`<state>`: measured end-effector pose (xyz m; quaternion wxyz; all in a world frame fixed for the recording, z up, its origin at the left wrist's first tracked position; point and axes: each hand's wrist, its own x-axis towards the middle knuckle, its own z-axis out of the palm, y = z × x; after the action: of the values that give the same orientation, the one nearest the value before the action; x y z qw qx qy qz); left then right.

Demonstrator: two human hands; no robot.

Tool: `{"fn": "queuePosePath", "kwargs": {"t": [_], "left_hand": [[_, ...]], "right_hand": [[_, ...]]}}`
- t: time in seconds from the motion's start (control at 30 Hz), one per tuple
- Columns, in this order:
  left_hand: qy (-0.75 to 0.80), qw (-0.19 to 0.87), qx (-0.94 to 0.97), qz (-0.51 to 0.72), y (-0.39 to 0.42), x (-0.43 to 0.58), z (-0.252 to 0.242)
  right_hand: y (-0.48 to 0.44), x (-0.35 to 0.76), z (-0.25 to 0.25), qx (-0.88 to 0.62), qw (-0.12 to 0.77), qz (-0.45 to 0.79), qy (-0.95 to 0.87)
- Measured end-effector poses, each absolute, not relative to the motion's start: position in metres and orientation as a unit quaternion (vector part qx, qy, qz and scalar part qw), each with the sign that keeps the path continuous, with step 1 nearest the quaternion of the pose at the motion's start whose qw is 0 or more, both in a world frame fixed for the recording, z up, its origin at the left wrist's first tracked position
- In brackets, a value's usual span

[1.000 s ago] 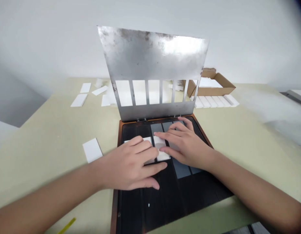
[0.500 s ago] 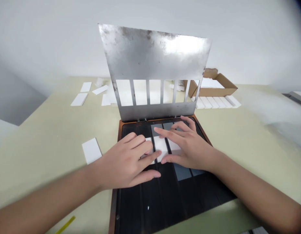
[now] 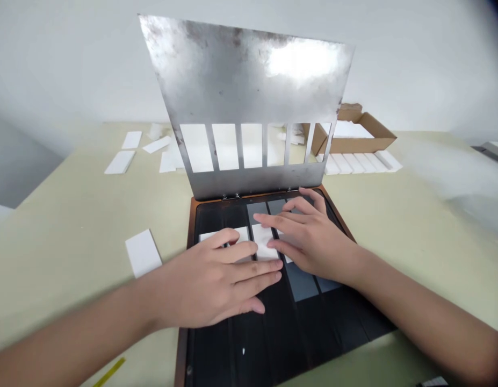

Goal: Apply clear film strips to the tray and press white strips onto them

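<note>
A black tray (image 3: pixel 249 338) with an orange-brown rim lies on the table, divided into lanes. Hinged at its far edge, a metal plate (image 3: pixel 249 91) with a row of rectangular cut-outs stands raised. Several white cards form a row in the tray, one white card (image 3: pixel 261 236) between my hands. My left hand (image 3: pixel 216 277) lies spread, its fingertips at that card's near edge. Over the cards on the right is my right hand (image 3: pixel 309 231), fingers apart, fingertips touching the same card. Dark grey strips (image 3: pixel 299 282) show beneath the cards. My hands hide part of the row.
A loose white card (image 3: pixel 143 251) lies left of the tray. More white pieces (image 3: pixel 120 161) lie at the back left. An open cardboard box (image 3: pixel 361 141) stands back right, with a row of white stacks (image 3: pixel 359 164) before it. A yellow strip (image 3: pixel 109 372) is at front left.
My left hand has moved slightly down and its fingers have straightened, uncovering more of the cards on the left. My right hand has stayed nearly in place, its thumb slightly higher. The view has shifted a little.
</note>
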<state>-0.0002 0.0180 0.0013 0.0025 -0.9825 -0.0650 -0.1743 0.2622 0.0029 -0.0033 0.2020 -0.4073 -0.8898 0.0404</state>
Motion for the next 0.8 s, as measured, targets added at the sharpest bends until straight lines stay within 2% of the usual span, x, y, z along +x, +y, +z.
{"fn": "queuePosePath", "kwargs": {"t": [0.23, 0.47, 0.8], "left_hand": [[-0.096, -0.026, -0.982, -0.158, 0.019, -0.003, 0.001], [-0.12, 0.002, -0.98, -0.158, 0.019, -0.004, 0.006], [-0.183, 0.038, -0.967, -0.176, 0.017, -0.007, 0.005]], "right_hand": [[-0.001, 0.263, 0.004, -0.402, 0.18, 0.064, -0.896], [-0.006, 0.264, 0.009, -0.387, 0.195, 0.098, -0.896], [0.003, 0.259, -0.004, -0.392, 0.215, 0.056, -0.893]]}}
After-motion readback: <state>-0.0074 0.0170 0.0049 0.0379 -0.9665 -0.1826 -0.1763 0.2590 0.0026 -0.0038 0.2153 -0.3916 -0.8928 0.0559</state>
